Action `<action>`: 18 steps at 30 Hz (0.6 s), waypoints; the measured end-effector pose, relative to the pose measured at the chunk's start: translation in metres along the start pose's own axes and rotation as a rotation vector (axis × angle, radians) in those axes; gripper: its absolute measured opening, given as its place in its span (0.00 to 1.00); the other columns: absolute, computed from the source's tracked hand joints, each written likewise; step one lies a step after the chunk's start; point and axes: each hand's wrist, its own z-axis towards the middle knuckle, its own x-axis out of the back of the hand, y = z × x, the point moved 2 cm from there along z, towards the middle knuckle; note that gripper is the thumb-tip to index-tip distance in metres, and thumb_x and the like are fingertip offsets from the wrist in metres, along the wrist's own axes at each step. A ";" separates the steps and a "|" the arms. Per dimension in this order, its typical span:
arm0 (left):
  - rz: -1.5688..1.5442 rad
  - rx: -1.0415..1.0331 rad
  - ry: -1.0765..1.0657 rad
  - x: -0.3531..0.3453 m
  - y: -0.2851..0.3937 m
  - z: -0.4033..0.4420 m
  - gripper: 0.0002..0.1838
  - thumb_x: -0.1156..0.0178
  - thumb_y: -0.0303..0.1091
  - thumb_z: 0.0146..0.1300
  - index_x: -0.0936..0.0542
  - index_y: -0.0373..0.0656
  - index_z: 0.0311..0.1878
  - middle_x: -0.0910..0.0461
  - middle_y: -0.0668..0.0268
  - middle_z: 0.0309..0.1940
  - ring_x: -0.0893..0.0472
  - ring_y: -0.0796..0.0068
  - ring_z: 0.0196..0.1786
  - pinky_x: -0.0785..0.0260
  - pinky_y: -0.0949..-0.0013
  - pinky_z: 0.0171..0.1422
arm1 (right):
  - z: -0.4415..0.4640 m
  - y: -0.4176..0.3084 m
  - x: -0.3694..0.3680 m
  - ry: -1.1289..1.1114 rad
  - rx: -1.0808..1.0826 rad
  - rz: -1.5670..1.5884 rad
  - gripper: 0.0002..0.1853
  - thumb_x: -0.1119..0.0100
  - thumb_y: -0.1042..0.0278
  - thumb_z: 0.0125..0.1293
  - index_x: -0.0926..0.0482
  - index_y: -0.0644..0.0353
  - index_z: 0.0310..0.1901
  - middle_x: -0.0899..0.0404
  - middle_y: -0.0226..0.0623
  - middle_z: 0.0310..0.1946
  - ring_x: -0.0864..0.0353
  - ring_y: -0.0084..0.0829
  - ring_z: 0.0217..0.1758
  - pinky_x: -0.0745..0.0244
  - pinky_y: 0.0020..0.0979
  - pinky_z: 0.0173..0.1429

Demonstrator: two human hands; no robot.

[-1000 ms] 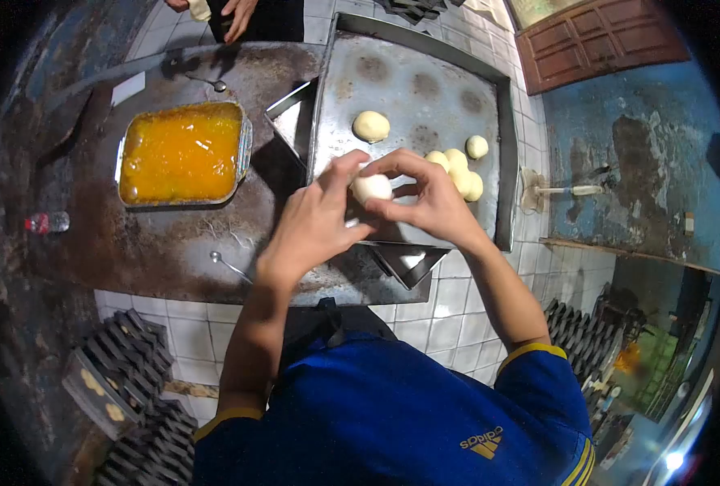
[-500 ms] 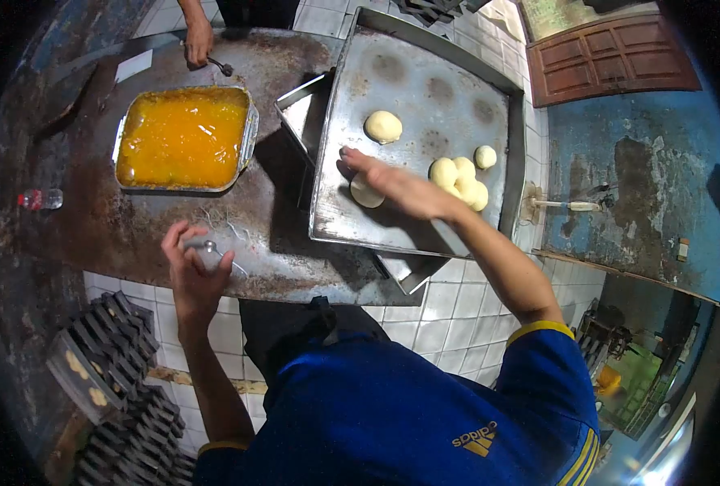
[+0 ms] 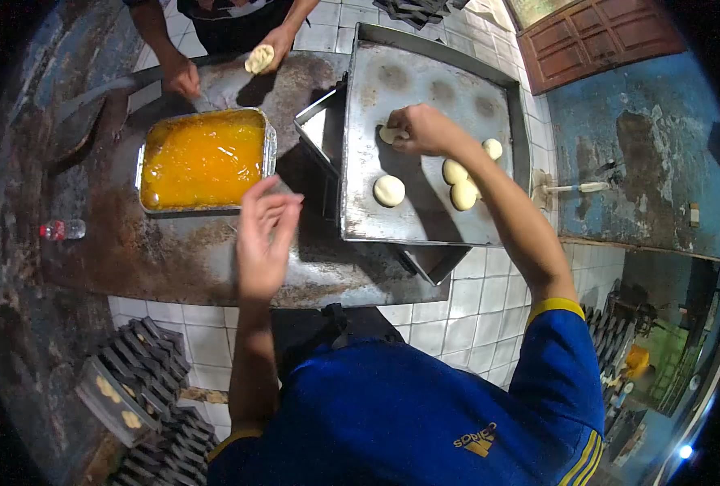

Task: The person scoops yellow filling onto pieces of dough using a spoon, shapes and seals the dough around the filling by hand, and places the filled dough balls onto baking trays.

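Observation:
My right hand (image 3: 426,131) is over the large metal baking tray (image 3: 360,162), its fingers closed on a pale dough ball (image 3: 390,135). Below it, a single round dough ball (image 3: 389,191) lies on the tray. Under my forearm sits a small cluster of dough balls (image 3: 463,195), partly hidden, with another ball (image 3: 492,149) beside it. My left hand (image 3: 267,236) is raised above the table, fingers apart and nothing visible in them. It is close to the lower right corner of a pan of glossy orange-yellow filling (image 3: 206,160).
Across the table (image 3: 190,251), a co-worker's one hand (image 3: 183,79) holds a utensil near the pan; the other hand (image 3: 280,44) holds a piece of dough (image 3: 259,58). A small red-capped bottle (image 3: 62,230) lies at left. More trays (image 3: 321,130) are under the baking tray.
My right hand has moved up the tray from the lower dough ball to the upper one. My left hand has risen rightward. The co-worker's second hand, holding dough, has come into view.

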 end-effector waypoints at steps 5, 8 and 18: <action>-0.386 0.100 -0.119 -0.032 0.012 0.037 0.28 0.52 0.48 0.88 0.30 0.35 0.76 0.20 0.51 0.67 0.24 0.64 0.73 0.36 0.62 0.81 | -0.024 -0.067 0.038 -0.100 -0.058 1.342 0.18 0.28 0.69 0.68 0.13 0.65 0.57 0.09 0.36 0.49 0.12 0.25 0.49 0.16 0.30 0.55; -0.383 0.120 -0.115 -0.030 0.020 0.050 0.28 0.54 0.53 0.88 0.19 0.34 0.57 0.16 0.58 0.50 0.19 0.72 0.55 0.27 0.67 0.62 | -0.034 -0.164 0.061 0.223 -0.182 1.263 0.17 0.27 0.71 0.68 0.13 0.68 0.55 0.09 0.36 0.47 0.12 0.24 0.50 0.17 0.31 0.58; -0.174 -0.195 0.182 0.064 0.042 0.065 0.31 0.54 0.60 0.86 0.20 0.39 0.43 0.17 0.67 0.31 0.18 0.77 0.35 0.25 0.67 0.41 | 0.044 -0.320 0.054 1.003 -0.372 1.342 0.14 0.23 0.66 0.69 0.15 0.70 0.41 0.10 0.35 0.34 0.16 0.19 0.37 0.21 0.25 0.43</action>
